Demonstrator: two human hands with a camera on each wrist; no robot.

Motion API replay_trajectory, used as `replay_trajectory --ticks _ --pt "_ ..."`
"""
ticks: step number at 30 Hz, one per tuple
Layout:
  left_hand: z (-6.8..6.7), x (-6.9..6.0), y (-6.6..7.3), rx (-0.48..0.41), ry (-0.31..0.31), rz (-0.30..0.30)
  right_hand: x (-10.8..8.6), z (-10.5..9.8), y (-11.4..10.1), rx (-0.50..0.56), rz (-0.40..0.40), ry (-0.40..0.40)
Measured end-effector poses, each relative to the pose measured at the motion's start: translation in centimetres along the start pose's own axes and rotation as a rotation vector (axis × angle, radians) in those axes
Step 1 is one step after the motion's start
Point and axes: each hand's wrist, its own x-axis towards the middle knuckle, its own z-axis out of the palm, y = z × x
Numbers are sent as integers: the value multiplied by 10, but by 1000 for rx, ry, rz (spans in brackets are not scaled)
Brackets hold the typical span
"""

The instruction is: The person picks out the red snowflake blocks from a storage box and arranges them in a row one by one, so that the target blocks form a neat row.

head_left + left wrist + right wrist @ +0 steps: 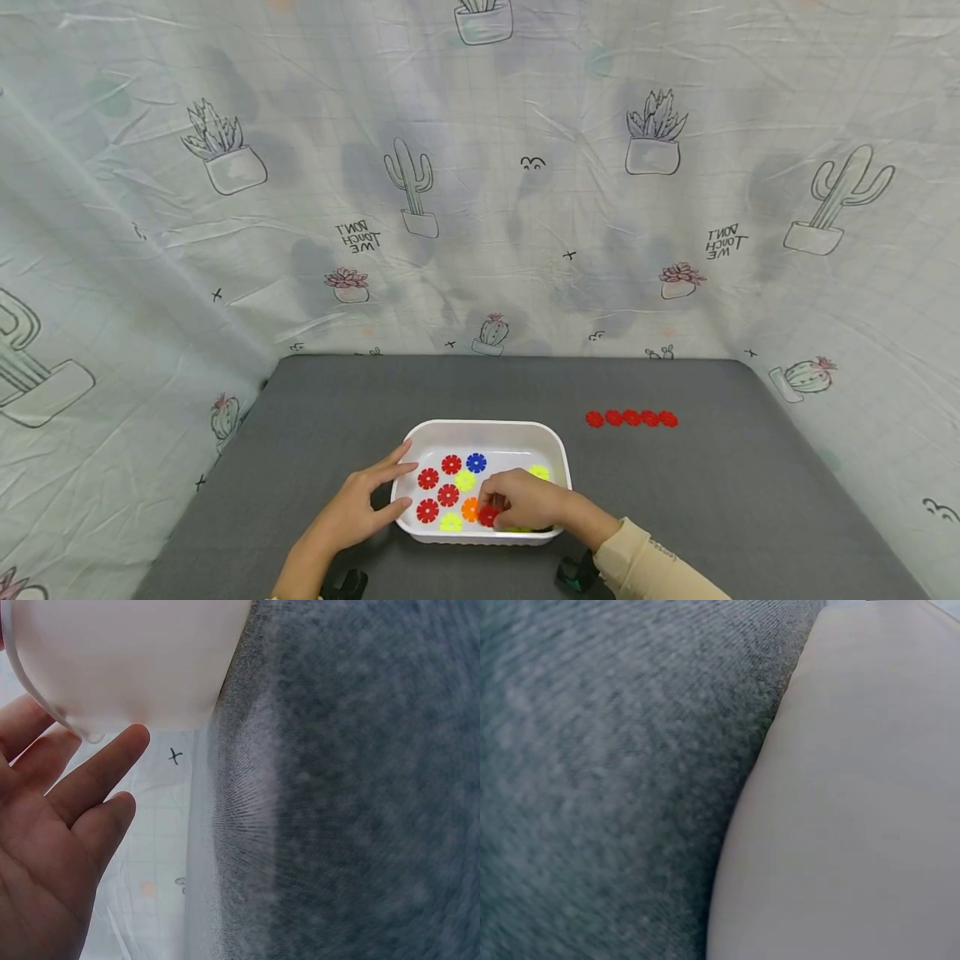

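Observation:
A white tray (487, 423) holds several flower-shaped discs, among them a red disc (427, 478), a blue disc (476, 462), an orange disc (469, 509) and a yellow disc (451, 522). My left hand (352, 510) rests its spread fingers on the tray's left rim; in the left wrist view the hand (52, 817) touches the tray (127, 660) with relaxed fingers. Inside the tray's right half, my right hand (531, 498) has curled fingers pinching a red disc (487, 517). The right wrist view shows the tray's outer wall (847, 795) but not the hand.
Several red discs (632, 417) lie in a row on the grey table (360, 392), to the right of and behind the tray. A patterned cloth (480, 208) hangs behind and beside the table. Dark objects (576, 573) show beneath both wrists.

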Motion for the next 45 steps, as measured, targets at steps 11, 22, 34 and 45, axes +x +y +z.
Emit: replay_trajectory --ticks 11,22,34,45 --pt "0 0 1 -6 3 1 1 -2 5 184 -2 58" --pt "0 0 1 -8 10 16 3 -9 8 349 8 190" --pt "1 -1 0 -3 -1 15 -9 -20 10 601 43 315" --pt "1 0 0 -6 0 -2 -39 -40 31 688 -29 612"
